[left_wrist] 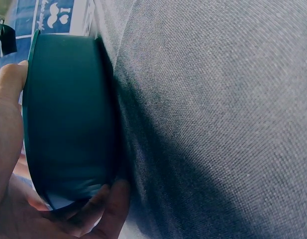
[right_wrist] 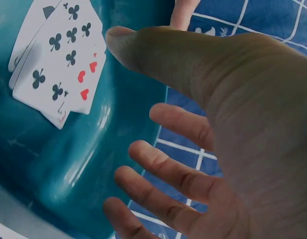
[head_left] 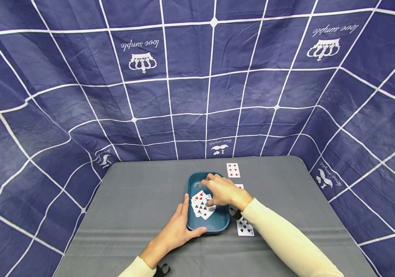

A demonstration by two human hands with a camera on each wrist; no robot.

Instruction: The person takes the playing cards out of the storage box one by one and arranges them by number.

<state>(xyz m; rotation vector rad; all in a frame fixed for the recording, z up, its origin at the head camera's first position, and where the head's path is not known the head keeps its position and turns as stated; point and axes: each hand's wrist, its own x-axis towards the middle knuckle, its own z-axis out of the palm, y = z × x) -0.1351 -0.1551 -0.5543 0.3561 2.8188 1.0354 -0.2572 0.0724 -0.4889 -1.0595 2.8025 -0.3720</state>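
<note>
A teal tray stands on the grey table, with a small fanned pile of playing cards lying face up inside. On top of the pile is a clubs card; a card with red hearts and a spade card show from under it. At the tray's near left corner my left hand holds it, thumb at the rim and fingers against the wall. Over the tray's right side hovers my right hand, fingers spread, thumb close to the pile's edge, nothing in its grasp.
Beyond the tray's far right corner lies a six of hearts. A second card is mostly hidden by the right hand. Right of the tray, a spades card lies partly under the right forearm. Blue gridded cloth hangs behind the table.
</note>
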